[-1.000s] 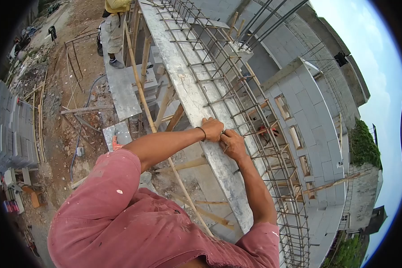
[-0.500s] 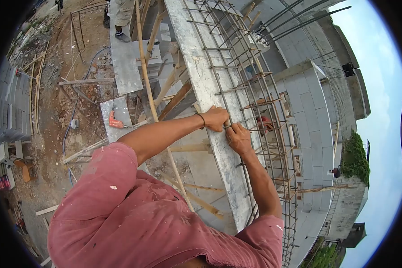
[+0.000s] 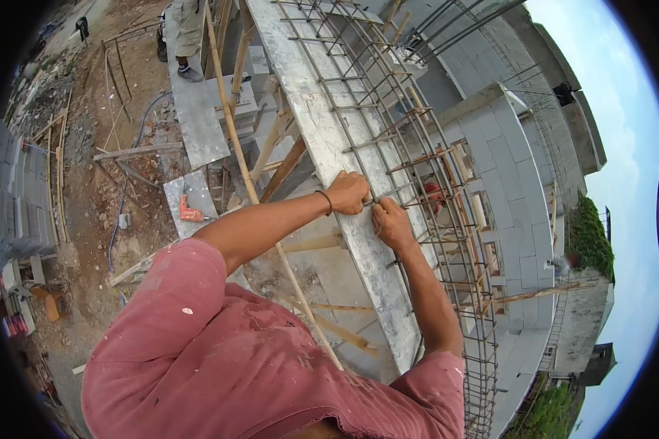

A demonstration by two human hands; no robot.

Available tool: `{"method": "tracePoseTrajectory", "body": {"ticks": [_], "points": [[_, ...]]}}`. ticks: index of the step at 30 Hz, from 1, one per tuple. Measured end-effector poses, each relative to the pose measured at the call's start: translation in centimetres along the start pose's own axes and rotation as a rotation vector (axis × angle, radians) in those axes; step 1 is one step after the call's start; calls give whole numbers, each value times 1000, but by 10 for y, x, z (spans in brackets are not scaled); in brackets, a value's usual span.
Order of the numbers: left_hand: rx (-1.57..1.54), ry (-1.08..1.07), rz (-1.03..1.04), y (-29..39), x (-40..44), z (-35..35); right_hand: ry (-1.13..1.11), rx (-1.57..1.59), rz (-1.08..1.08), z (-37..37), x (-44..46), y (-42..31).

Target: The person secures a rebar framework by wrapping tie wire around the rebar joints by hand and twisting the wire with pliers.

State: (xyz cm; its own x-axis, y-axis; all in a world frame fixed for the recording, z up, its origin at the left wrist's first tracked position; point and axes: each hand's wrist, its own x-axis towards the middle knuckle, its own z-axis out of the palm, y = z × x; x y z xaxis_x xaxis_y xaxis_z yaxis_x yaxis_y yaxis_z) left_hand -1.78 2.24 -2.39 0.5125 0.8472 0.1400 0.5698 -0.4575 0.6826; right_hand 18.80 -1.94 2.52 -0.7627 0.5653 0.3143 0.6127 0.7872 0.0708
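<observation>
My left hand (image 3: 348, 193) is closed over the pale, stained board (image 3: 333, 139), at the near side of the rebar cage (image 3: 399, 110). Close beside it on the right, my right hand (image 3: 392, 223) is closed too, its fingers pinched near a bar of the cage. A short dark piece of metal shows between the two hands; its shape is too small to make out. Whatever lies inside the fingers is hidden. The cage's long bars and cross ties run along the board, past both hands.
An orange drill (image 3: 191, 210) lies on a grey sheet (image 3: 174, 192) below left. Bamboo poles (image 3: 231, 121) slope beside the board. Another person's leg (image 3: 187, 55) stands on a metal plank (image 3: 198, 124) at upper left. Block walls (image 3: 509, 190) rise at right.
Over the last second the view has shifted, bringing the drill into fuller sight. My hands have moved slightly apart and stay at the edge bar of the cage.
</observation>
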Motion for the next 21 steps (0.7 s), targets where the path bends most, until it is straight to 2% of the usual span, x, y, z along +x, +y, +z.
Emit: {"method": "tracePoseTrajectory", "body": {"ticks": [9,13,15,17,21], "points": [[117,61,39,8,-10,-1,88,-144,28,19,5,-9],[148,72,147,0,-2,-4,102,-104,51,16,0,-6],[132,74,221,-2,-4,-8,40,-88,93,9,-7,-10],[129,90,232,-4,-3,-9,129,178,270,-1,-5,-15],[121,44,233,-3,0,-11,218,449,479,1,-4,-16]]}}
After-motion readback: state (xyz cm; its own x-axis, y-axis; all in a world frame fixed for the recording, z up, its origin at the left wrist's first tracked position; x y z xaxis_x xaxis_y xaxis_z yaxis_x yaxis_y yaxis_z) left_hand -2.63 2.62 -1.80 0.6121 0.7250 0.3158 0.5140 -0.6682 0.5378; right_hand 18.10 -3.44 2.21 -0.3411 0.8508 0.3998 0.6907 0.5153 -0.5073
